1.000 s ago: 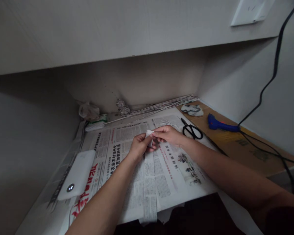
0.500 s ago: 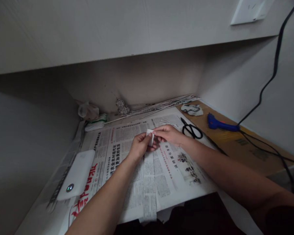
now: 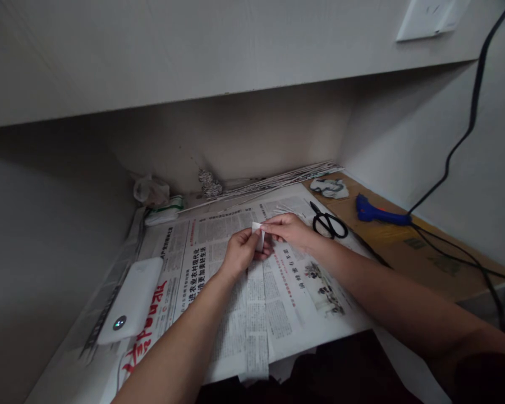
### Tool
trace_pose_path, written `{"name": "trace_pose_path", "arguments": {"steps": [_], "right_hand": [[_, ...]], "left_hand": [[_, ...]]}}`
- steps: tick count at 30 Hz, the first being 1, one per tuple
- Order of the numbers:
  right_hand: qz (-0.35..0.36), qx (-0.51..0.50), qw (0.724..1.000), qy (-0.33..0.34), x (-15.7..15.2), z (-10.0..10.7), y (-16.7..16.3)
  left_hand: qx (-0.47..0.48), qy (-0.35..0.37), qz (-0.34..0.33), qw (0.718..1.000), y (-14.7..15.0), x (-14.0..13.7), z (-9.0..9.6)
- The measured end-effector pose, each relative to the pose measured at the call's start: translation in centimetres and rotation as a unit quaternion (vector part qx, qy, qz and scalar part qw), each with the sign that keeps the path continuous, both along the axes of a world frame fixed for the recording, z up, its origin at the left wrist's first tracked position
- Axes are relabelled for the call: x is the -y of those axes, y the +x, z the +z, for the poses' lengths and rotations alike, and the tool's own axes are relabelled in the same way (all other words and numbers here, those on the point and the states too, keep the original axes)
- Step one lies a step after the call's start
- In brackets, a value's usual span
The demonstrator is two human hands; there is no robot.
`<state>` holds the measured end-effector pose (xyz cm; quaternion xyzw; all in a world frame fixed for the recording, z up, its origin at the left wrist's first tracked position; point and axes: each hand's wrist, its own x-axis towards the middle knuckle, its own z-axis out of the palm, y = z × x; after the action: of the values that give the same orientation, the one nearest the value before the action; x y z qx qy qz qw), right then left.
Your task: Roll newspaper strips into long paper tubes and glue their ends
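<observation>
A long newspaper strip (image 3: 256, 331) runs from between my hands down toward the near edge of the table. At its top, the pale end is pinched by the thumb and fingers of my left hand (image 3: 240, 251). The fingertips of my right hand (image 3: 287, 229) close on the upper right corner of that same end. Both hands are just above an open newspaper sheet (image 3: 219, 230). Black-handled scissors (image 3: 329, 223) lie to the right of my right hand, and a few short thin paper pieces (image 3: 284, 210) lie just beyond it.
A white power bank (image 3: 134, 297) lies at left. Long thin paper sticks (image 3: 286, 178) rest along the back, near a small woven figure (image 3: 209, 183) and a plastic bag (image 3: 151, 191). On the cardboard (image 3: 404, 247) at right are a blue glue gun (image 3: 381, 213) with its cord and a crumpled cloth (image 3: 330, 188).
Almost nothing differs. Both hands keep their hold on the strip's end, with only a very slight shift of the fingers.
</observation>
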<state>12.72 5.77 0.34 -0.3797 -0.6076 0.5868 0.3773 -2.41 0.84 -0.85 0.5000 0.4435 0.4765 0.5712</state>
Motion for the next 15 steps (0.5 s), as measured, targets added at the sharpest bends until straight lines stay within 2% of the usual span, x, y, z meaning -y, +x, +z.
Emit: {"name": "trace_pose_path", "arguments": {"steps": [4, 9, 12, 15], "right_hand": [[0.008, -0.002, 1.000, 0.001, -0.13, 0.05, 0.17], [0.065, -0.031, 0.997, -0.021, -0.27, -0.02, 0.49], [0.089, -0.031, 0.995, -0.025, -0.22, -0.12, 0.47], [0.082, -0.023, 0.996, -0.020, -0.15, -0.10, 0.39]], "left_hand": [[0.021, -0.013, 0.005, 1.000, -0.01, 0.01, 0.19], [0.070, -0.054, 0.018, 0.996, -0.21, -0.10, 0.67], [0.067, -0.061, 0.016, 0.996, -0.23, -0.12, 0.81], [0.055, -0.054, 0.009, 0.997, -0.22, -0.13, 0.66]]}}
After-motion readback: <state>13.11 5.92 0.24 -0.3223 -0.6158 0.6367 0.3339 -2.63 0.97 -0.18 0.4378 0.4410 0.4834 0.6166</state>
